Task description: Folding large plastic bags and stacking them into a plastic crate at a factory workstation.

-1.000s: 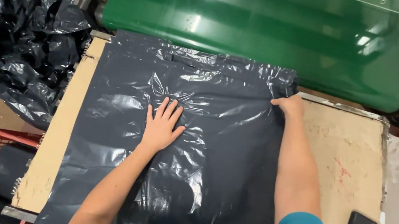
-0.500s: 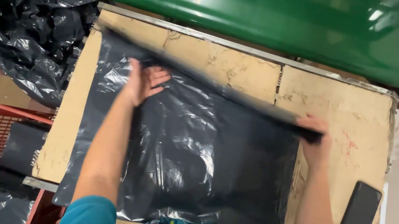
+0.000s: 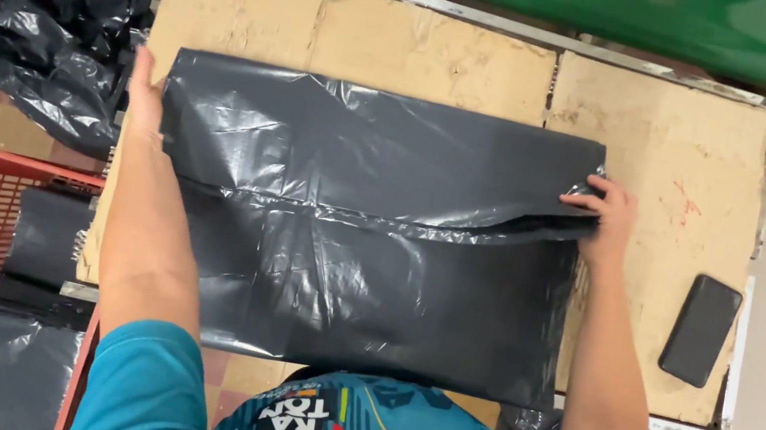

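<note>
On the table (image 3: 678, 138), the folded black bag (image 3: 365, 233) lies with its long axis left to right between the hands: left hand (image 3: 145, 99) flat at its left edge, right hand (image 3: 606, 213) pinching the right fold

Your one camera sits on your head and looks straight down, quite close. The table (image 3: 678, 138) fills most of the view. Your body is at the near edge, the green bin (image 3: 636, 10) at the far edge.
</note>
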